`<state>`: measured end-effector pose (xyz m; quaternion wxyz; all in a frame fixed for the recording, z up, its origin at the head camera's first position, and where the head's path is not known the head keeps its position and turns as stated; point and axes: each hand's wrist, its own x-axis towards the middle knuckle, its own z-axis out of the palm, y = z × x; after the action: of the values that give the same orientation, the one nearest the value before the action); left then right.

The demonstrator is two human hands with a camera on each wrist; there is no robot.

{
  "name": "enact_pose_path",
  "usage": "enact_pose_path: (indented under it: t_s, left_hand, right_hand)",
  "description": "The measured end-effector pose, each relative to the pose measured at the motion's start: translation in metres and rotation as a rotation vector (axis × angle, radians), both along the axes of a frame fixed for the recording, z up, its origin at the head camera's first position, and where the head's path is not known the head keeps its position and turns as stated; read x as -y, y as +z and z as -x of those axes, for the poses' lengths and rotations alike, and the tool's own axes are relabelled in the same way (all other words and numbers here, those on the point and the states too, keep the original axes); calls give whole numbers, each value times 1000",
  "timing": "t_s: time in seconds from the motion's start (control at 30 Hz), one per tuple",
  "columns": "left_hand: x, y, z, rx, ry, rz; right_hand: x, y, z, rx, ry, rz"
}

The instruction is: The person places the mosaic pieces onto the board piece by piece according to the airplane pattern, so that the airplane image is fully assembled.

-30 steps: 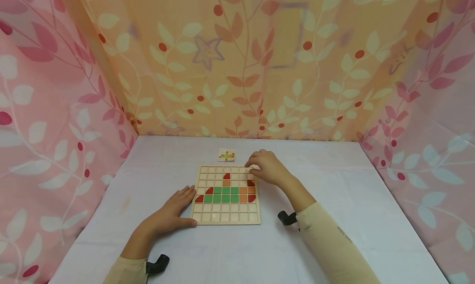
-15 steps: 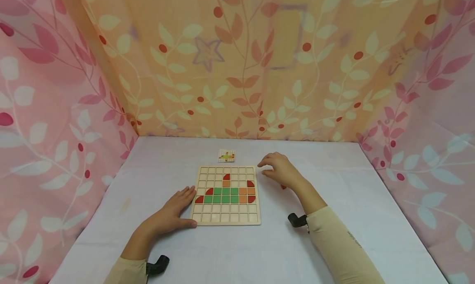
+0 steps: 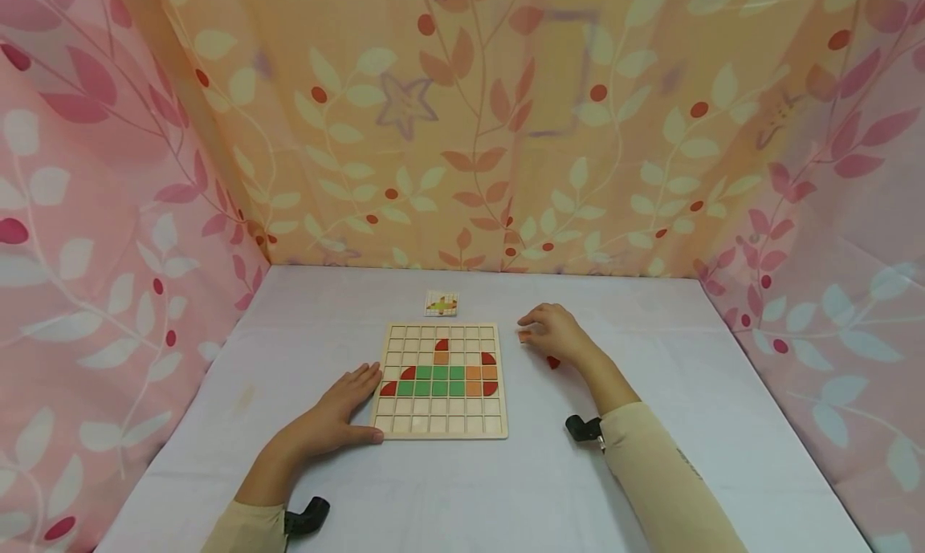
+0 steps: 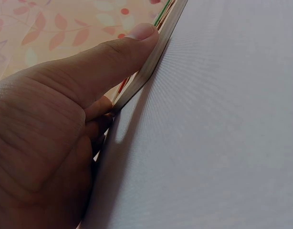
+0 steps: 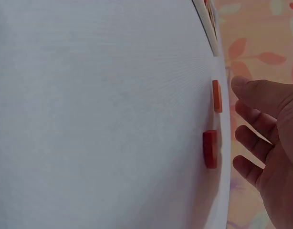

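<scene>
A wooden grid board (image 3: pixel 439 425) lies flat in the head view, with red quarter-round, orange square and green square pieces in its cells. My left hand (image 3: pixel 331 411) rests along its left edge, fingers straight and thumb at the near corner; the left wrist view shows the thumb against the board's side (image 4: pixel 162 50). To the board's right, my right hand (image 3: pixel 555 333) hovers with loosely bent fingers and holds nothing. Below those fingers, an orange piece (image 5: pixel 217 96) and a red piece (image 5: pixel 210 149) lie on the table in the right wrist view.
A small pattern card (image 3: pixel 442 303) with a coloured figure lies behind the board. White cloth (image 3: pixel 448 497) covers the table. Floral curtains (image 3: pixel 462 136) stand at the back and both sides. A black wrist mount (image 3: pixel 582 428) sticks out from the right sleeve.
My right hand has moved right, from over the board's far right corner to beside the board. The red and orange pieces beside it now show. The left hand stays in place.
</scene>
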<state>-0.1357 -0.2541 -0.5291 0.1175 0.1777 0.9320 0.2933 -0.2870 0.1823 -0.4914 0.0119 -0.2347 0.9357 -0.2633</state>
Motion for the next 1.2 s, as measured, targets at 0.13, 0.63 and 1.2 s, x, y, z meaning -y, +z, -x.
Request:
enact_pose_path:
  t_s: [0.13, 0.63, 1.2]
  left_hand:
    - [1, 0, 1, -10, -13, -2]
    - [4, 0, 0, -27, -31, -29]
    - [4, -3, 2, -22, -27, -24]
  right_hand:
    - [-2, -4, 1, 36, -20, -8]
    - [1, -11, 5, 56, -43, -79]
    - [3, -5, 0, 42, -54, -90]
